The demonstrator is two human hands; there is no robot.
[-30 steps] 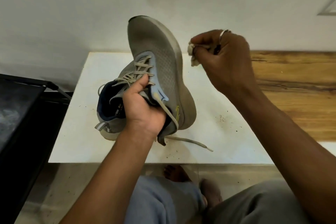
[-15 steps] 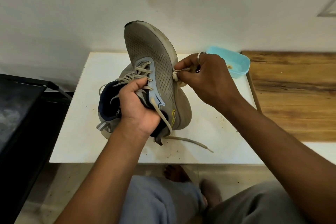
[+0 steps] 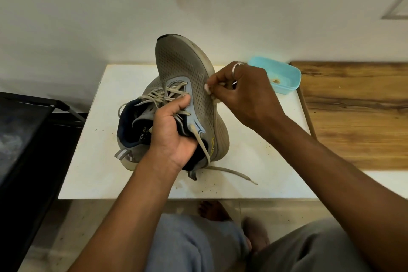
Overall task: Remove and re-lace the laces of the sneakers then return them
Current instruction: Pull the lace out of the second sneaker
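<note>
While the white bench [image 3: 92, 174] carries both shoes, the grey sneaker [image 3: 183, 68] stands toe-up near its centre, with a second sneaker [image 3: 130, 137] lying against it at 9 o'clock. The mesh upper looks soft and yielding, the foam sole stiffer, and the whole shoe is probably light; the laced throat and collar are judged the firmest hold. The left hand [image 3: 172, 137] grips there, thumb across the laces [image 3: 167, 93], the rest wrapped behind the tongue. At the sneaker's 3 o'clock, the right hand [image 3: 247, 97] has its fingers [image 3: 217, 83] closed, pinching a whitish wad [image 3: 208, 91] against the mesh. A turquoise tub [image 3: 281, 76] occupies the bench's 2 o'clock corner. One limp lace end [image 3: 234, 173] trails toward 5 o'clock and could snag.
</note>
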